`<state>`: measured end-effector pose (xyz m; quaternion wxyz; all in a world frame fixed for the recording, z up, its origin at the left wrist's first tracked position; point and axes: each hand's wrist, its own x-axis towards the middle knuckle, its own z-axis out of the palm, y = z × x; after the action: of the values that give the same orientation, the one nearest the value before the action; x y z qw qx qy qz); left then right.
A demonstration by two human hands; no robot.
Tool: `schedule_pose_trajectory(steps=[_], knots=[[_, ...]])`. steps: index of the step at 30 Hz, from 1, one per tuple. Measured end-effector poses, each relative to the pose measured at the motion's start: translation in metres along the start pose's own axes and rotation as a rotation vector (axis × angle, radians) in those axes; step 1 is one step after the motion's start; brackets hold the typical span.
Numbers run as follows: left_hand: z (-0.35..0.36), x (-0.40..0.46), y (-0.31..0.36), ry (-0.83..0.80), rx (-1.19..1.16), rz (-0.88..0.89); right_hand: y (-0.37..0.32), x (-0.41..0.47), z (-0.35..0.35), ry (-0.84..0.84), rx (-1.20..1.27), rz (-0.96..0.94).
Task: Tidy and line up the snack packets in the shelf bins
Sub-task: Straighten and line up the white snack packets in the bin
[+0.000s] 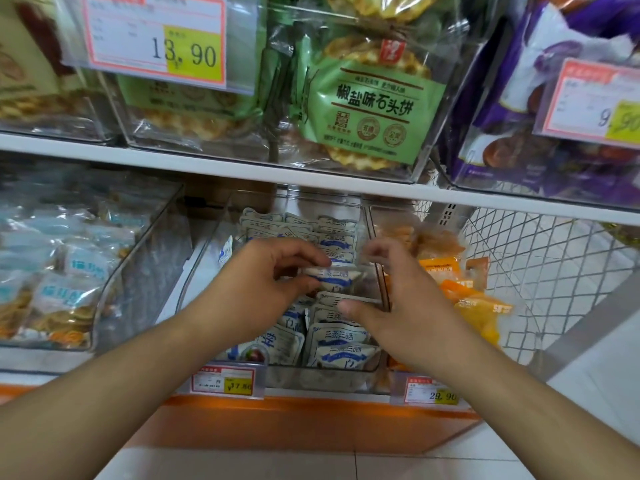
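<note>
We have both hands in the middle clear bin (204, 265) on the lower shelf. Our left hand (266, 278) pinches a white-and-blue packet (334, 277) between thumb and fingers, lifted above the rows of like packets (341, 341). Our right hand (398, 299) hovers just beside it, fingers loosely curled, at the bin's right wall. Orange packets (481, 306) fill the next bin; green cracker bags (370, 105) sit on the shelf above.

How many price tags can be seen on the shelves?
4: price tag 13.90 upper left, 9.90 tag upper right, 17.80 tag lower middle, 29.90 tag lower right. Others may be out of view.
</note>
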<state>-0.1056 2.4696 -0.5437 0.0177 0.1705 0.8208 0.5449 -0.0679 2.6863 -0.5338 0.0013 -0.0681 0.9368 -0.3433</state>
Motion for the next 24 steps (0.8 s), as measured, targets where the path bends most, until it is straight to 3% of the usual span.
schedule_pose_trajectory(steps=[4, 7, 9, 13, 18, 24], knots=[[0.008, -0.003, 0.007, -0.112, -0.099, 0.016, 0.004, 0.003, 0.000, -0.022, -0.109, -0.143], [0.004, 0.000, 0.004, -0.216, -0.198, -0.035, 0.010, 0.007, -0.003, 0.002, -0.147, -0.151], [0.001, 0.005, -0.007, -0.197, -0.229, -0.097, 0.011, 0.007, -0.009, -0.002, -0.194, -0.150], [-0.002, 0.021, -0.042, -0.152, 0.028, -0.115, 0.013, 0.000, -0.020, -0.086, -0.199, -0.187], [0.004, 0.040, -0.062, -0.357, 0.349, -0.123, 0.014, -0.009, -0.031, -0.107, -0.191, -0.261], [0.014, 0.056, -0.072, -0.413, 0.395, -0.080, 0.016, -0.008, -0.032, -0.109, -0.156, -0.288]])
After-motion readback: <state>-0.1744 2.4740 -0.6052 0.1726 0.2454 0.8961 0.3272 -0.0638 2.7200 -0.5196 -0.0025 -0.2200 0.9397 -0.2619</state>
